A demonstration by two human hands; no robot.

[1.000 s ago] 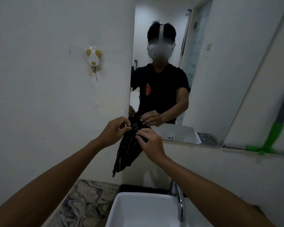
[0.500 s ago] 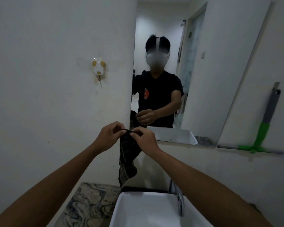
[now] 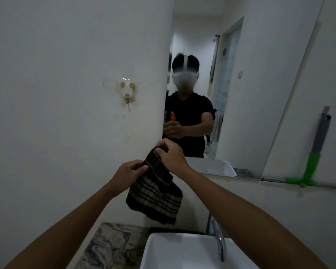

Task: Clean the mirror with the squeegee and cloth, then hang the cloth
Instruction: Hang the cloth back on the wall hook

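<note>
**Both hands holding the striped cloth up beside the mirror**

The person is holding a dark striped cloth [image 3: 155,193] in the air in front of the wall, above the white sink [image 3: 182,251] and the marbled surface [image 3: 109,247] beside it. The left hand [image 3: 129,174] is pinching the cloth's upper edge between thumb and fingers, closed on the fabric. The right hand [image 3: 172,157] is gripping the same edge slightly higher, fingers curled tight around a bunched corner. The rest of the cloth is hanging loose below both hands, its lower hem dangling just above the sink's back rim.

The mirror [image 3: 241,94] is standing on the wall to the right of the hands, reflecting the person and their joined hands. A small animal-shaped hook [image 3: 127,91] is sitting on the wall up and to the left of the cloth, well apart from it. The squeegee [image 3: 314,162], green with a grey handle, is leaning against the wall to the right of the mirror; its blade seems to be resting on a narrow ledge, though the dim light is making that hard to confirm. A chrome tap [image 3: 219,241] is rising at the sink's right side.
</note>
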